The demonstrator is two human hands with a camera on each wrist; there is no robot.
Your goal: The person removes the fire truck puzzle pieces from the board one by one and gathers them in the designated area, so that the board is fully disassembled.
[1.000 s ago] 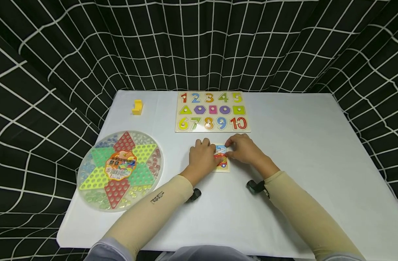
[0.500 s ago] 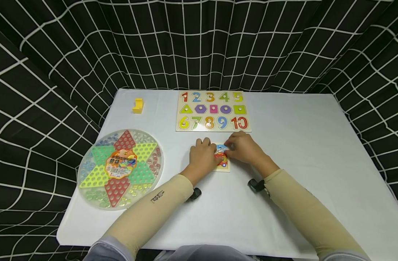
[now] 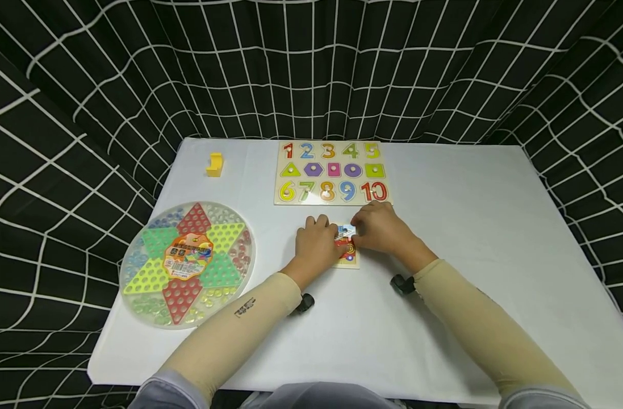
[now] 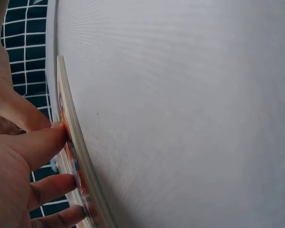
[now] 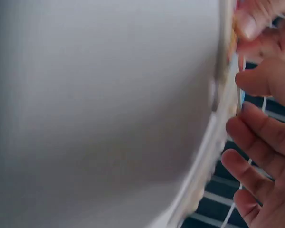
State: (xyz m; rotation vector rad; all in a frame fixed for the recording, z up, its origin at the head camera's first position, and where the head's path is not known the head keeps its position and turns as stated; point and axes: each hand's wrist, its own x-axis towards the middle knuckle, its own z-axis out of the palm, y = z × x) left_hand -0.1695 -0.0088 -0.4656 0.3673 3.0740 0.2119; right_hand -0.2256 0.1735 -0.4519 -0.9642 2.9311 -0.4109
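Observation:
A small wooden puzzle board [image 3: 350,264] with a red, orange and blue picture lies on the white table. My left hand [image 3: 315,249] rests on its left part and hides much of it. In the left wrist view, the thumb and fingers of that hand press on the printed face of the board [image 4: 88,175], seen nearly edge-on. At the board's upper right, my right hand [image 3: 380,228] pinches a light-blue and white puzzle piece [image 3: 348,230] between thumb and index finger. The right wrist view shows this piece [image 5: 238,92] thin and edge-on between the fingertips, the other fingers loosely bent.
A number and shape peg puzzle [image 3: 333,180] lies just beyond the hands. To the left is a round Chinese checkers set [image 3: 224,271], with a yellow block [image 3: 215,165] behind it. Black curtains with a white grid [image 3: 311,68] surround the table.
My right hand has shifted slightly away from the body, and the light-blue piece in it has changed its angle a little. The left hand stays in place on the board.

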